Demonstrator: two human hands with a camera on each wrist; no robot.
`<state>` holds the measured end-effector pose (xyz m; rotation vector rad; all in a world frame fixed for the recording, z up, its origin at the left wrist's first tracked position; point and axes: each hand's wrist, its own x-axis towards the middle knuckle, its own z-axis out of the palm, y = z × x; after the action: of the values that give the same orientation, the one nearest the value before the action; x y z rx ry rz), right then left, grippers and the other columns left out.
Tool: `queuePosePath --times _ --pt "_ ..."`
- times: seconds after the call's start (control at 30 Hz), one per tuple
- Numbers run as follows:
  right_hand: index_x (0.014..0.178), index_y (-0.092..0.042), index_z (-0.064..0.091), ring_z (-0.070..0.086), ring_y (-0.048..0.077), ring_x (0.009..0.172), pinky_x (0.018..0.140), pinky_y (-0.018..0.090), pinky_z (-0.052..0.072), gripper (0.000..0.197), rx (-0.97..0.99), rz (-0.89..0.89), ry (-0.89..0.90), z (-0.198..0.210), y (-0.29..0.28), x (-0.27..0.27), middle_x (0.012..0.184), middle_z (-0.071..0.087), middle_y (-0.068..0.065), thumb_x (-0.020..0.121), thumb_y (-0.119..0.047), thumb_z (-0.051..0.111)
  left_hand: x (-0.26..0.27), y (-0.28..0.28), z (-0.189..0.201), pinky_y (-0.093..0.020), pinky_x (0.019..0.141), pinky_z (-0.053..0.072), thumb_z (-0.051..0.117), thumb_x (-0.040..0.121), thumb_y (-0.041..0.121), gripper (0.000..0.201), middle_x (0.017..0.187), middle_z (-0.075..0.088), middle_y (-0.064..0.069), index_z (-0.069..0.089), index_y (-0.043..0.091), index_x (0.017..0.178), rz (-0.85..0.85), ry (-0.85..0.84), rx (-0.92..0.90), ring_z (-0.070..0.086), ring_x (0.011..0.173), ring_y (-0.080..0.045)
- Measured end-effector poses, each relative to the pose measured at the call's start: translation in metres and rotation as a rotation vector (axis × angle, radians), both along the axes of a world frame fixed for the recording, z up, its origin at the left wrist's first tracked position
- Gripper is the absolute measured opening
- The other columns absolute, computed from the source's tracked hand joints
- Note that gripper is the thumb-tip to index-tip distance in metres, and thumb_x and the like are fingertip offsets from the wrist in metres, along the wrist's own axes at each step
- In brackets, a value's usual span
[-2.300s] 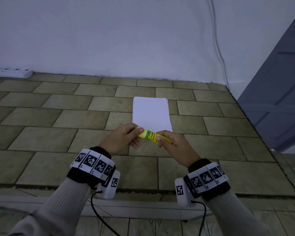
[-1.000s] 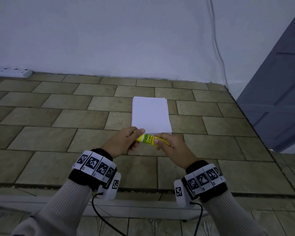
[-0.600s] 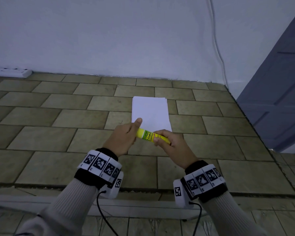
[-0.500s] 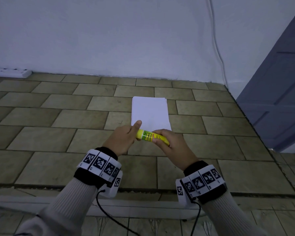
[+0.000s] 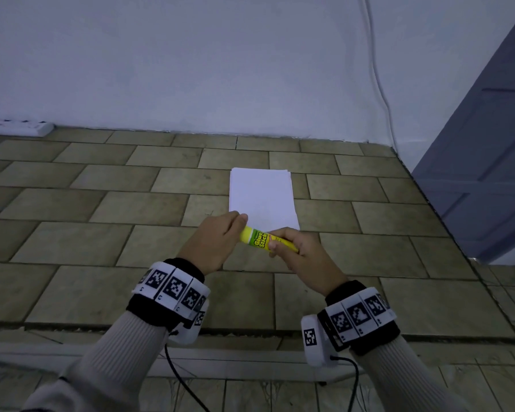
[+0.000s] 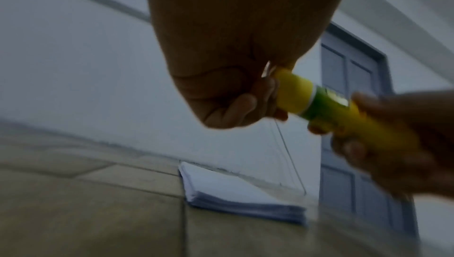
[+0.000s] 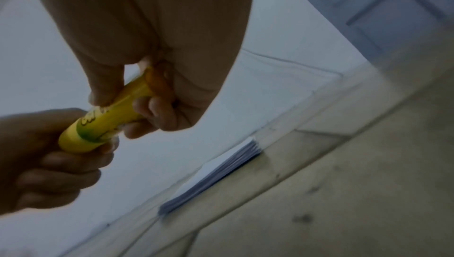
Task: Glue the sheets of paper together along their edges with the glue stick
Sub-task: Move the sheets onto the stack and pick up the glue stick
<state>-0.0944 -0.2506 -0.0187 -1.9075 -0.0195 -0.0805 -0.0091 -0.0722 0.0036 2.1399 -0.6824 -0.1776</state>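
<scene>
Your left hand (image 5: 217,239) grips the glue stick (image 5: 260,238) cap, right hand (image 5: 298,254) its body; paper (image 5: 262,197) on the floor beyond, unglued.

Bare tiled floor (image 5: 101,221) is lying open on both sides of the paper stack (image 5: 262,197), so my hands can pass there. The wall (image 5: 191,69) is closing the far side, and the door (image 5: 488,173) is standing at the right.
</scene>
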Motion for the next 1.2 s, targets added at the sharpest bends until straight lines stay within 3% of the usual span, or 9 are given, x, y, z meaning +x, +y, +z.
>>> queuePosePath --times 0.13,0.23,0.3,0.4,0.53,0.63,0.8,1.03,1.2 --pt "0.116 -0.017 0.061 0.057 0.006 0.093 0.081 0.025 0.046 0.033 -0.334 -0.037 -0.19 -0.005 -0.001 0.001 0.106 0.062 -0.005 0.09 -0.036 0.055 0.006 0.001 0.002 -0.029 0.058 0.034 0.027 0.102 0.052 0.065 0.054 0.05 0.0 0.062 0.013 0.062 0.071 0.187 0.149 0.047 0.052 -0.014" --pt "0.12 -0.013 0.059 0.057 0.01 0.098 0.086 0.027 0.046 0.038 -0.381 -0.022 -0.207 -0.005 0.002 0.0 0.111 0.063 0.0 0.092 -0.038 0.05 0.006 0.0 0.0 -0.025 0.055 0.033 0.027 0.103 0.047 0.063 0.052 0.05 0.002 0.062 0.014 0.063 0.046 0.179 0.17 0.046 0.049 -0.012" --pt "0.119 -0.013 0.061 0.058 0.009 0.094 0.083 0.027 0.047 0.039 -0.353 -0.015 -0.175 -0.006 0.001 0.0 0.106 0.065 -0.001 0.092 -0.039 0.049 0.004 -0.001 -0.001 -0.022 0.053 0.033 0.028 0.104 0.044 0.06 0.054 0.05 0.003 0.059 0.013 0.063 0.039 0.166 0.159 0.045 0.049 -0.01" --pt "0.11 -0.022 0.064 0.052 0.005 0.062 0.058 0.021 0.042 0.022 -0.074 0.021 -0.024 -0.008 0.0 0.0 0.08 0.063 -0.008 0.097 -0.031 0.05 0.004 -0.001 -0.006 -0.026 0.062 0.03 0.027 0.101 0.05 0.057 0.06 0.045 0.007 0.056 0.008 0.076 -0.021 -0.037 0.164 0.045 0.056 -0.008" --pt "0.103 -0.015 0.065 0.036 0.006 0.05 0.045 0.017 0.03 0.018 0.273 0.012 0.135 -0.007 0.002 -0.003 0.07 0.057 -0.002 0.099 -0.02 0.048 -0.002 0.0 -0.003 -0.037 0.06 0.034 0.025 0.098 0.047 0.045 0.062 0.048 -0.007 0.044 0.015 0.073 -0.081 -0.197 0.076 0.049 0.06 -0.028" --pt "0.109 -0.014 0.065 0.044 0.005 0.053 0.05 0.018 0.036 0.019 0.104 0.001 0.046 -0.008 0.0 -0.003 0.074 0.061 -0.006 0.098 -0.023 0.052 -0.007 -0.001 -0.002 -0.036 0.059 0.034 0.032 0.105 0.039 0.048 0.061 0.05 -0.009 0.049 0.008 0.072 -0.019 -0.13 0.066 0.047 0.058 -0.024" --pt "0.117 -0.016 0.062 0.057 0.002 0.088 0.076 0.019 0.045 0.035 -0.291 -0.02 -0.151 -0.008 0.004 -0.004 0.1 0.065 -0.007 0.094 -0.038 0.049 -0.005 -0.009 -0.003 -0.031 0.059 0.033 0.029 0.105 0.042 0.055 0.062 0.05 -0.009 0.044 0.009 0.063 0.094 0.132 0.069 0.044 0.056 -0.019" --pt "0.114 -0.016 0.065 0.052 -0.002 0.059 0.057 0.013 0.037 0.037 -0.135 0.013 -0.071 -0.005 -0.002 -0.001 0.07 0.058 -0.011 0.091 -0.039 0.046 -0.002 -0.013 -0.012 -0.025 0.07 0.031 0.029 0.104 0.03 0.036 0.066 0.041 0.011 0.037 0.029 0.069 0.078 0.025 0.166 0.045 0.077 -0.02" --pt "0.11 -0.015 0.066 0.041 0.005 0.048 0.047 0.018 0.034 0.034 0.094 0.013 0.058 -0.009 0.001 0.001 0.066 0.057 -0.007 0.091 -0.039 0.05 -0.003 -0.013 -0.015 -0.027 0.076 0.034 0.034 0.104 0.026 0.037 0.069 0.041 0.016 0.061 0.002 0.109 0.047 -0.067 0.128 0.047 0.082 -0.017"
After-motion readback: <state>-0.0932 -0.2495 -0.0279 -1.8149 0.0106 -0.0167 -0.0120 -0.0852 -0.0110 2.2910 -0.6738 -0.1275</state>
